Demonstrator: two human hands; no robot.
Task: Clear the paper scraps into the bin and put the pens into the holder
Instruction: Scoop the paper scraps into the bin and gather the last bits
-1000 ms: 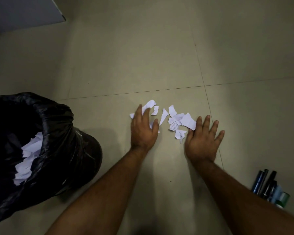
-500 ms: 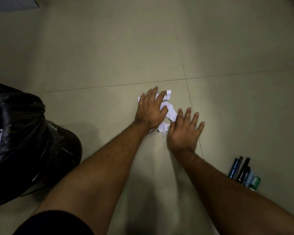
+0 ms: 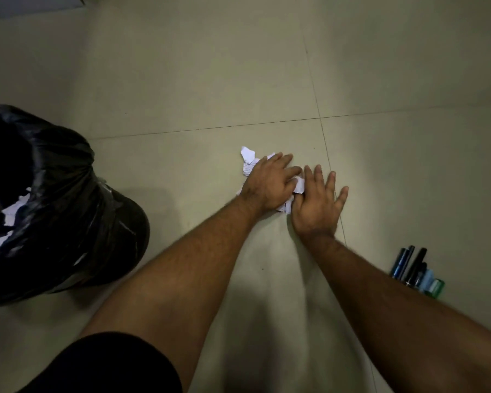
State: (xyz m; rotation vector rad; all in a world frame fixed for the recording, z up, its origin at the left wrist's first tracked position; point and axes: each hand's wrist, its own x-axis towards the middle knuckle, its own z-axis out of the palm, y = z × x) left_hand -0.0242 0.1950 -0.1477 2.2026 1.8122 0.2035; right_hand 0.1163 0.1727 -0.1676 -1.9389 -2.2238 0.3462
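Head view: both hands (image 3: pixel 270 184) (image 3: pixel 316 202) press flat on paper scraps (image 3: pixel 247 160).

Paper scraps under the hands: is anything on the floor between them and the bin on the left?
Nothing visible. The paper scraps lie gathered under the left hand and beside the right hand. Only bare floor lies between them and the bin. The pens lie off to the right.

Paper scraps (image 3: pixel 248 161) partly under hands (image 3: pixel 270 185)
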